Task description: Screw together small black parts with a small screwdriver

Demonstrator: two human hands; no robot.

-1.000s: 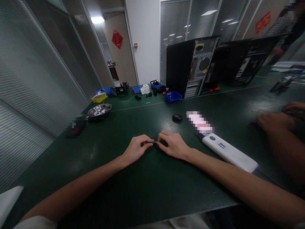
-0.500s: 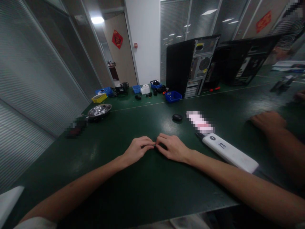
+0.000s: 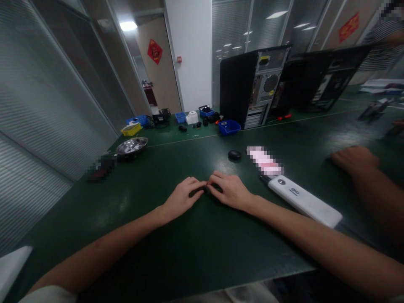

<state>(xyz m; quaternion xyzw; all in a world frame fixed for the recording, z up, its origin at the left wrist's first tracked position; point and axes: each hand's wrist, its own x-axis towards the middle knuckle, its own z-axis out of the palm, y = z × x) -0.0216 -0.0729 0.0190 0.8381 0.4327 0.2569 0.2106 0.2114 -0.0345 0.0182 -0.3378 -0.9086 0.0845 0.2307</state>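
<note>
My left hand (image 3: 183,198) and my right hand (image 3: 232,191) meet fingertip to fingertip over the dark green table (image 3: 176,252). On each, thumb and fingers are closed in a pinch. Something small and dark shows where the fingertips come together, too small and covered for me to tell its kind. Both forearms rest low across the tabletop. Beyond my right hand lies a smooth black oval object (image 3: 234,155) that looks like a computer mouse.
Right of my hands lies a white power bank (image 3: 304,200) marked 18, beside a blurred-out pink object (image 3: 264,160). Another person's hand (image 3: 356,159) rests at the right. A metal dish (image 3: 131,146), blue bin (image 3: 229,127), yellow tray (image 3: 131,129) and computer tower (image 3: 255,88) stand farther back.
The right hand's fingers have shifted slightly up and bent more around the meeting point. My left fingers have moved a little as well. Both hands remain together in the same place.
</note>
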